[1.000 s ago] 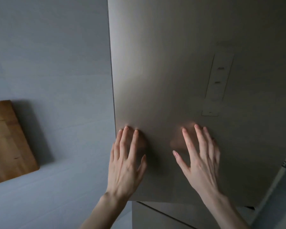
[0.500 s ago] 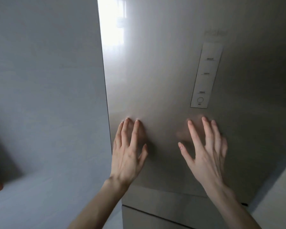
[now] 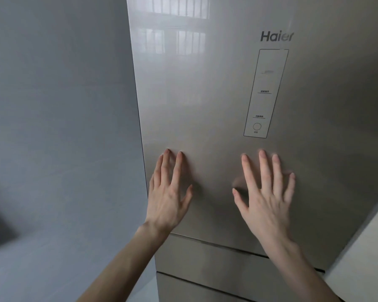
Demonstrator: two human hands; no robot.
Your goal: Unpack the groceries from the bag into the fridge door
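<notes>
Fridge door (image 3: 205,105) shut. Left hand (image 3: 167,199) at 7 o'clock, right hand (image 3: 265,201) at 5, both spread flat, empty. Likely closing step; no bag visible to check.

Left hand (image 3: 168,199) flat, right hand (image 3: 265,201) flat, fingers (image 3: 264,168) splayed

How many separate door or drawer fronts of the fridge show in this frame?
3. The upper door, under both open hands, fills most of the view. A narrow drawer front sits just below it, and another front is cut off at the bottom edge; more may lie below.
</notes>
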